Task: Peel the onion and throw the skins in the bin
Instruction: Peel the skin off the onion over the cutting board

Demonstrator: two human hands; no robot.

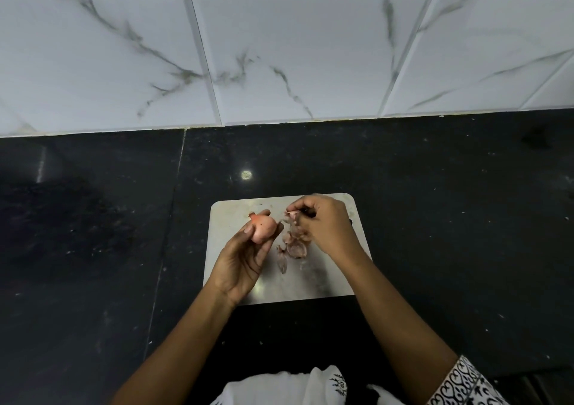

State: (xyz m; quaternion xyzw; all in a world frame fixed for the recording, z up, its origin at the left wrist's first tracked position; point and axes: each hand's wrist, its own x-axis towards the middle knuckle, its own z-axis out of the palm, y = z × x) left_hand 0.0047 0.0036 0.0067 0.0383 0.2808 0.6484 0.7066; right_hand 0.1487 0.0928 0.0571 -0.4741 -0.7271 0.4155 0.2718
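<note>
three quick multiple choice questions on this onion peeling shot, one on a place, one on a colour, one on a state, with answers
1. Where do the loose onion skins lie?
A) on the board
B) in a bowl
C) in a bin

2. What colour is the countertop?
A) white
B) black
C) wooden brown

3. What is the left hand doing?
A) lying flat on the surface
B) holding the onion
C) hanging empty

Answers:
1 A: the skins sit in a small heap on the board, between the two hands.
2 B: the surface all round the board is black, and only the wall tiles behind it are white.
3 B: its fingers and thumb curl round the onion above the board, while the right hand pinches a strip of skin.
</note>
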